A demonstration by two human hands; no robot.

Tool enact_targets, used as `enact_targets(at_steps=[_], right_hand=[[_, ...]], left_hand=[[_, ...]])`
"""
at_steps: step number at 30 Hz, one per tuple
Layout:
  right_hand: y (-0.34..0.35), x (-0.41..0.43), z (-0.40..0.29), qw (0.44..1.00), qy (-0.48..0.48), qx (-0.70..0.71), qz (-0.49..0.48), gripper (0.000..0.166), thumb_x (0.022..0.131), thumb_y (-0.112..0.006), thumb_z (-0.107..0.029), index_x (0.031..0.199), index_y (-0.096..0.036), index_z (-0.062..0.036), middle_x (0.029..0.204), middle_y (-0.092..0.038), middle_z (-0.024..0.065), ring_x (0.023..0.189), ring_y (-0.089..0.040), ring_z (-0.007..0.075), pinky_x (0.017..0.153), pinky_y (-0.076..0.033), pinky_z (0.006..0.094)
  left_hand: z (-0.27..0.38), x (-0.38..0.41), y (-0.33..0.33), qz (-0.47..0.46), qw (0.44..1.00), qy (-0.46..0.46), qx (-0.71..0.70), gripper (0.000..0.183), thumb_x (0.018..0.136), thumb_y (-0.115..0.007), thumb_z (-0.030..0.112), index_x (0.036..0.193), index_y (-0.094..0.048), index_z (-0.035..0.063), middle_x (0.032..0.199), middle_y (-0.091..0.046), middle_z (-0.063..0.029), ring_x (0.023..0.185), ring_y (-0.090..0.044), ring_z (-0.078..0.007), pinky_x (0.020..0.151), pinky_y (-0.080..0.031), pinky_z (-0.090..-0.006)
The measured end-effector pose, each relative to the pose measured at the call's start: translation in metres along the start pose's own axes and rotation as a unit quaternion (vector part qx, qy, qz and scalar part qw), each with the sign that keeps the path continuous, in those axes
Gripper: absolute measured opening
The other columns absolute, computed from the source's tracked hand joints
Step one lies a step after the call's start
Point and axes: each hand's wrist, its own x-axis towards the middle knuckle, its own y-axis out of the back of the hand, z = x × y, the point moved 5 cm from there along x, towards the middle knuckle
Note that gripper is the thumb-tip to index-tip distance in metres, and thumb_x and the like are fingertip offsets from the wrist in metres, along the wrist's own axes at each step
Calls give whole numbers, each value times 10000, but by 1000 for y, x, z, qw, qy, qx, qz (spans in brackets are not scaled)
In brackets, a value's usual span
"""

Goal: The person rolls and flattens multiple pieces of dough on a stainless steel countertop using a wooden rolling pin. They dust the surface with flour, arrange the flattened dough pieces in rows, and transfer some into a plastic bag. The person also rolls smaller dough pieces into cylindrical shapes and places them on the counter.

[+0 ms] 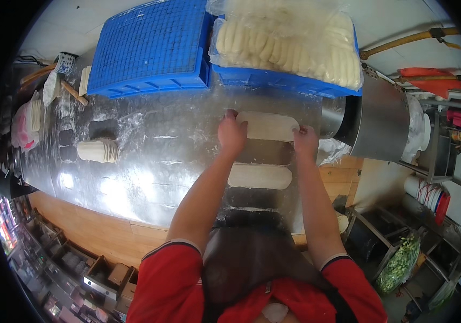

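Note:
A flat, oblong sheet of dough (268, 125) spans the space between my two hands over the metal worktop. My left hand (232, 131) grips its left end, while my right hand (305, 139) pinches the right end between thumb and fingers. A second oblong dough sheet (260, 176) lies flat on the worktop, nearer my body. Further left rests a stack of dough sheets (97, 151), with flour scattered around it.
Along the worktop's far side sit an upturned blue plastic crate (149, 48) and a blue crate (279, 76) heaped with plastic-covered dough rolls (291, 44). A wooden rolling pin (74, 93) lies at the far left. Metal equipment (379, 121) stands at the right.

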Motion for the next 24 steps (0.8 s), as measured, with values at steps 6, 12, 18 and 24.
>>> enact_targets(at_steps=[6, 12, 18, 24], right_hand=[[4, -18, -38, 995, 16, -23, -91, 278, 793, -808, -239, 887, -673, -15, 808, -681, 77, 755, -641, 186, 702, -500, 359], [49, -86, 1, 958, -101, 193, -184, 232, 835, -793, -174, 910, -628, -30, 785, -608, 1, 723, -559, 99, 669, -468, 272], [68, -151, 31, 989, 44, -40, -138, 257, 839, -776, -194, 949, -615, -28, 796, -619, 50, 742, -605, 162, 694, -495, 329], [58, -167, 30, 985, 141, -95, 41, 311, 801, -776, -198, 1022, -644, -23, 926, -698, 119, 855, -685, 263, 768, -531, 393]], left_hand=[[-10, 5, -5, -110, 994, -4, 15, 397, 719, -817, 266, 992, -655, 26, 881, -699, -143, 804, -678, -301, 751, -544, -421], [-35, -71, 26, -187, 934, 63, -299, 338, 724, -863, 252, 858, -631, 45, 753, -642, -55, 695, -603, -142, 648, -495, -316], [-77, -149, 31, -119, 984, 92, -96, 309, 735, -839, 205, 899, -626, 52, 789, -657, -103, 705, -639, -239, 670, -521, -369], [-58, -169, 32, 143, 989, -46, 6, 351, 724, -837, 191, 956, -623, 36, 899, -662, -150, 838, -663, -349, 770, -531, -485]])
